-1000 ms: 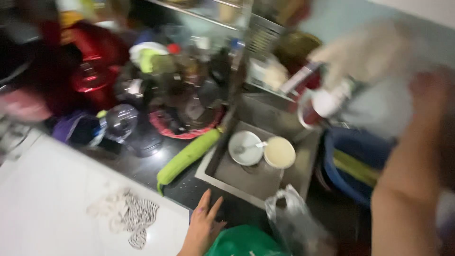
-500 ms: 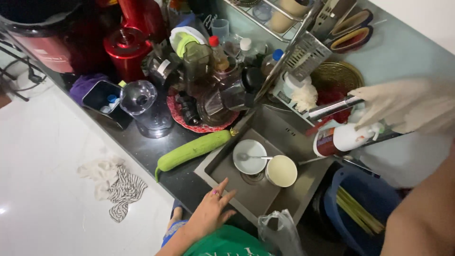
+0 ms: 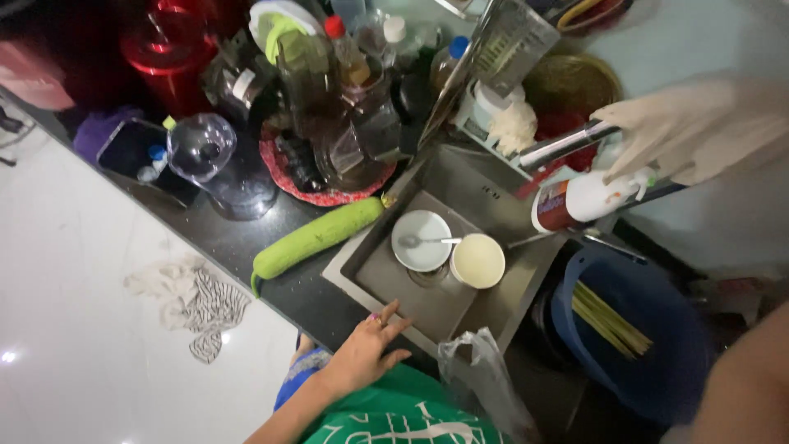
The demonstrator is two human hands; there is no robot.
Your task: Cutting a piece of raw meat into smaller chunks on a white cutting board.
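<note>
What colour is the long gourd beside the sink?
Light green; the gourd shows best in the head view.

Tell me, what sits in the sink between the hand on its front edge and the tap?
In the head view, between the left hand and the tap lie a white plate with a spoon and a cream bowl.

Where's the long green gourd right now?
In the head view, the green gourd lies on the dark counter just left of the sink, below the red tray of bottles, up-left of the left hand.
</note>
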